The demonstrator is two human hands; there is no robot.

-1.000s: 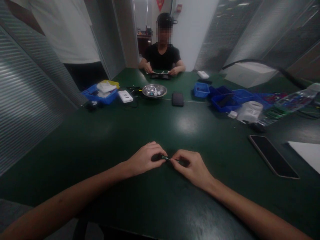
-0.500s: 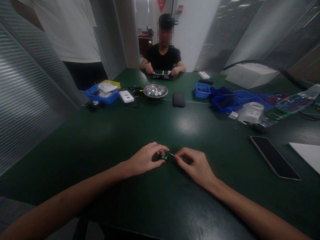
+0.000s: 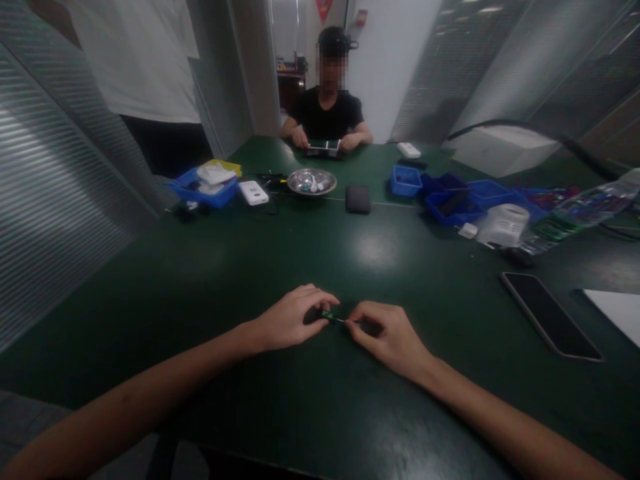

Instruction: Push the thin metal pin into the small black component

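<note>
My left hand (image 3: 295, 319) rests on the green table (image 3: 240, 260) and holds a small green circuit board (image 3: 327, 314) between thumb and fingers. Closed in a pinch, my right hand (image 3: 383, 327) grips a thin, pale metal tool (image 3: 339, 321), too small to name more exactly. The tool's tip points left and reaches the board's right end; whether it touches cannot be made out. Part of the board is hidden by my left fingers.
A phone (image 3: 550, 315) lies to the right, near a white sheet (image 3: 615, 313). Farther back are a metal dish (image 3: 300, 190), a black square item (image 3: 358, 199), blue bins (image 3: 406, 181) and a plastic bottle (image 3: 575, 217). A person (image 3: 327, 110) sits opposite; another (image 3: 145, 67) stands left.
My right hand has shifted slightly down and left, bringing the thin tool to the board's right end. My left hand and the board have hardly moved.
</note>
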